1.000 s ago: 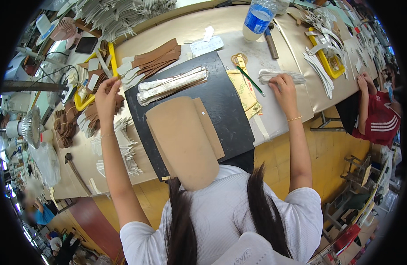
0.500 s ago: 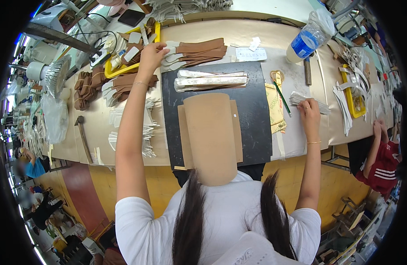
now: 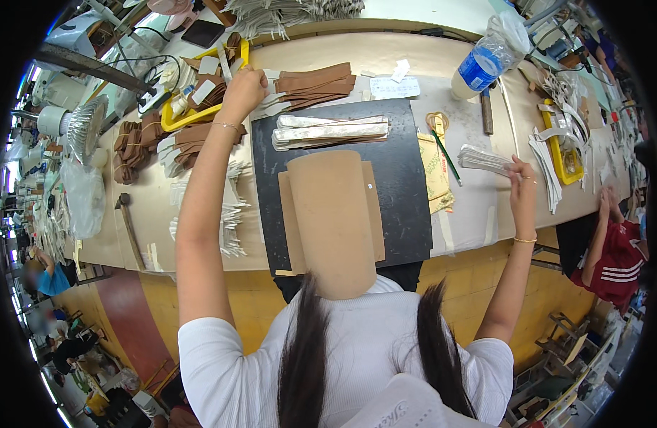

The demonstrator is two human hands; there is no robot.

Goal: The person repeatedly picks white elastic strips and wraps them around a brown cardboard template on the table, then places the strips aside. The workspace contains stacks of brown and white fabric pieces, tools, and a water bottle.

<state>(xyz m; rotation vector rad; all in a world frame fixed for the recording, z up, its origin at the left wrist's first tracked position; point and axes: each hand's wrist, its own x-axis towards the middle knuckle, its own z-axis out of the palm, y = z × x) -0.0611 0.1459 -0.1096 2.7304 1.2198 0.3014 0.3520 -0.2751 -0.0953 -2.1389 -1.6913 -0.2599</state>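
My left hand (image 3: 246, 91) is curled beside the yellow tray (image 3: 173, 123), near the pale ends of a stack of brown strips (image 3: 315, 83). Whatever its fingers hold is hidden; a narrow pale strip (image 3: 224, 63) sticks up just left of them. Over on the right, my right hand (image 3: 523, 177) pinches the right end of a flat pile of white strips (image 3: 483, 158). Between my arms, a large tan panel (image 3: 330, 221) lies on a black mat (image 3: 407, 207). Several white-faced strips (image 3: 331, 131) rest across the mat beyond the panel.
A bottle with a blue label (image 3: 478, 71) stands at the back right, near a hammer (image 3: 487, 110). A green pencil (image 3: 446, 158) lies beside the mat. Another hammer (image 3: 131, 232) and bundled brown strips (image 3: 130, 153) are at left. A second yellow tray (image 3: 571, 165) sits right, near a co-worker's hands (image 3: 608, 201).
My left hand has shifted slightly left and its fingers have curled in. My right hand has slid from atop the white strips to their right end. The whole view has shifted a little.
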